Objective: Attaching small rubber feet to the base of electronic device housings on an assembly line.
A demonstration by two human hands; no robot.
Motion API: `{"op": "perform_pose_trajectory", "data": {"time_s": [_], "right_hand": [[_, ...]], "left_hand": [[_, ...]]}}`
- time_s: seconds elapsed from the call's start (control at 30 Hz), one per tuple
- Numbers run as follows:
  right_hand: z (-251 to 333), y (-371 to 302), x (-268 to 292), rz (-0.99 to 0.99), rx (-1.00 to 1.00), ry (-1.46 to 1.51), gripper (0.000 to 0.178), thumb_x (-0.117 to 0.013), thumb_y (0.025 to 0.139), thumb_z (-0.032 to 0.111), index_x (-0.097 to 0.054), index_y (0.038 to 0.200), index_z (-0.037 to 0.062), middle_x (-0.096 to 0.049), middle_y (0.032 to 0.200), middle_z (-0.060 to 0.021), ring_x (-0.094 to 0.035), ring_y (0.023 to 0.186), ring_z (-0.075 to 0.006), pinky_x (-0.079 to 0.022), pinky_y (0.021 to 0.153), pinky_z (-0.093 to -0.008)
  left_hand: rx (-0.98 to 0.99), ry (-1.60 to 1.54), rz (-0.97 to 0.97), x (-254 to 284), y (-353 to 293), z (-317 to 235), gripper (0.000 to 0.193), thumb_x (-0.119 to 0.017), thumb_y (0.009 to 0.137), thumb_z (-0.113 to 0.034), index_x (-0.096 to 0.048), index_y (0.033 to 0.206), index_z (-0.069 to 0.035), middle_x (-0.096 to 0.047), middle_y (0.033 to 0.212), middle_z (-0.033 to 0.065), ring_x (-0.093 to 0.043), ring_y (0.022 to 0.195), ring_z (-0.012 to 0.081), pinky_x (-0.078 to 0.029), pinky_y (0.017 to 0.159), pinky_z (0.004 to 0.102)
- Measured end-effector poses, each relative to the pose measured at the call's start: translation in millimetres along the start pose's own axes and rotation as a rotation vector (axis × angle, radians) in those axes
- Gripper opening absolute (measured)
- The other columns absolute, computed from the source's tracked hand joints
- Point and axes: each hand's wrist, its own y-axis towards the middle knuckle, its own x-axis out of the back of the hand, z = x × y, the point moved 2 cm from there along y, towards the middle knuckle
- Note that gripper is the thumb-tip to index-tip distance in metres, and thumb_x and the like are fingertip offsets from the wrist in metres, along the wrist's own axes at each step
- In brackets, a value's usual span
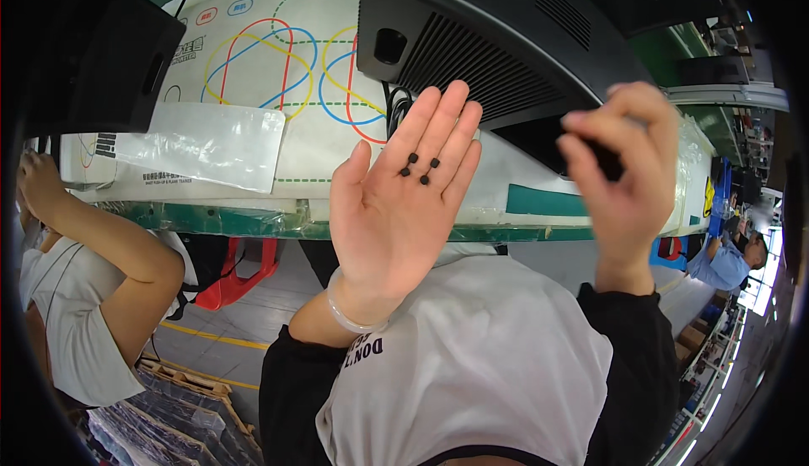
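Note:
Palm up, my left hand [396,205] is stretched out flat over the table's near edge, its fingers straight. Several small black pieces [424,179], like little plugs or caps, lie loose on it at the base of the fingers. My right hand [628,167] is raised to the right, slightly blurred. Its fingers are curled, with thumb and forefinger tips close together in a pinch; anything between them is too small or smeared to make out. Beyond both hands stands a large black housing [497,61] with slatted vents and an opening at its left end.
A white printed mat [253,150] with coloured loops covers the table, and a clear plastic sheet [202,141] lies on it. A black cable [398,110] sits beside the housing. Another black unit [101,53] stands far left, near a co-worker's arm [109,238]. A red stool [244,272] is below.

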Motion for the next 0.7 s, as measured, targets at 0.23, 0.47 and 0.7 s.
{"op": "perform_pose_trajectory", "data": {"time_s": [0.23,0.47,0.7], "right_hand": [[24.3,10.7,-42.5,0.084,0.076,0.298,0.026,-0.078,0.057,0.005,-0.066,0.080,0.0073,-0.056,0.082,-0.0032,-0.054,0.083,-0.0234,-0.041,0.074,-0.0330],[18.6,19.4,-49.9,0.094,0.063,0.389,0.022,-0.074,0.057,-0.002,-0.065,0.076,0.0047,-0.057,0.079,-0.0037,-0.056,0.079,-0.0198,-0.042,0.069,-0.0297],[-20.2,95.4,-9.3,0.132,0.122,0.148,0.015,-0.073,0.065,-0.004,-0.067,0.079,-0.0013,-0.059,0.081,-0.0049,-0.058,0.076,-0.0142,-0.044,0.068,-0.0227]], "left_hand": [[-0.059,0.088,0.057,-3.3,3.9,10.8,0.062,-0.025,0.096,-0.039,-0.017,0.147,-0.004,-0.015,0.154,0.0091,-0.014,0.142,0.0212,-0.017,0.114,0.0352],[-0.098,0.040,0.059,5.3,2.3,7.3,0.062,-0.025,0.096,-0.037,-0.015,0.147,-0.003,-0.013,0.155,0.0096,-0.012,0.143,0.0213,-0.015,0.115,0.0353],[-0.147,-0.041,0.005,19.3,0.8,2.7,0.059,-0.026,0.096,-0.031,-0.018,0.146,0.000,-0.014,0.154,0.0125,-0.010,0.143,0.0250,-0.012,0.117,0.0359]]}}
